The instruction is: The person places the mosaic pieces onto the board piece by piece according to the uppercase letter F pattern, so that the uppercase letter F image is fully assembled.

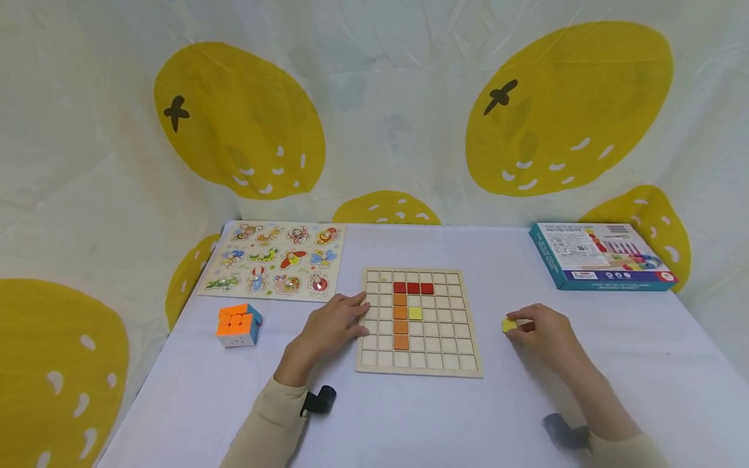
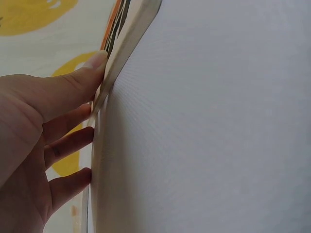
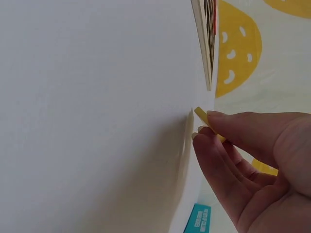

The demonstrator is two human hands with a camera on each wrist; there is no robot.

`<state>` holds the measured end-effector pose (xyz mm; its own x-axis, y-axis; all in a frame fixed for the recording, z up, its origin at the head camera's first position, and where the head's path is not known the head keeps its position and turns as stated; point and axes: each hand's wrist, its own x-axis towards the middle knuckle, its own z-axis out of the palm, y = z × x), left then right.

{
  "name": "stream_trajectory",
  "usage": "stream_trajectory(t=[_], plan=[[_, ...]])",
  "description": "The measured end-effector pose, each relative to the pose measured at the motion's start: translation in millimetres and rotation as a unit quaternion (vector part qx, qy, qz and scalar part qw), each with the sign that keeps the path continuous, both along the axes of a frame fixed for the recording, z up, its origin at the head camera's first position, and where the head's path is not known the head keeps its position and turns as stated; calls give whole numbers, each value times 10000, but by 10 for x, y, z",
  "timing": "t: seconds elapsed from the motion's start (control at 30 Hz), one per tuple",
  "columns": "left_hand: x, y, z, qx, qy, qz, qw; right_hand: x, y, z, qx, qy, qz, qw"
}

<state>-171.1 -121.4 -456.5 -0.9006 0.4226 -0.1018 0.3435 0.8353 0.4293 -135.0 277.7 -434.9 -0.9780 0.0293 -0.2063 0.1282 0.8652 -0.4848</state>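
Observation:
A wooden grid board (image 1: 418, 372) lies mid-table. Three red tiles (image 1: 413, 288) form a row in its upper part, and several orange tiles (image 1: 400, 327) run down a column below the leftmost red one. One yellow tile (image 1: 415, 314) sits beside that column. My left hand (image 1: 329, 329) touches the board's left edge with fingers spread and thumb at the rim, as the left wrist view also shows. To the right of the board, my right hand (image 1: 541, 330) pinches another yellow tile (image 3: 200, 114) between thumb and fingertips, close over the white table.
An insect peg puzzle (image 1: 275, 260) lies at the back left, with a puzzle cube (image 1: 238, 325) in front of it. A teal-edged toy box (image 1: 603, 257) rests at the back right. Behind the table hangs a lemon-print curtain (image 1: 398, 130).

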Motion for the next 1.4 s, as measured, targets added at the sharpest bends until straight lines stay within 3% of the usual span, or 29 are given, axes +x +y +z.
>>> stream_trajectory(t=[0.4,0.63,0.97,1.4], plan=[[-14,5,-20,-28,47,-15,10000,-88,-346,75,-347,500,377,9974],[-7,-12,-39,-36,87,-106,9999,-163,-634,40,-569,1001,782,9903],[-15,-4,-25,-45,45,-45,10000,-254,-996,-46,-740,804,938,9896],[-12,-1,-16,-18,16,-20,10000,-267,-1084,-101,-683,1059,1190,9849]])
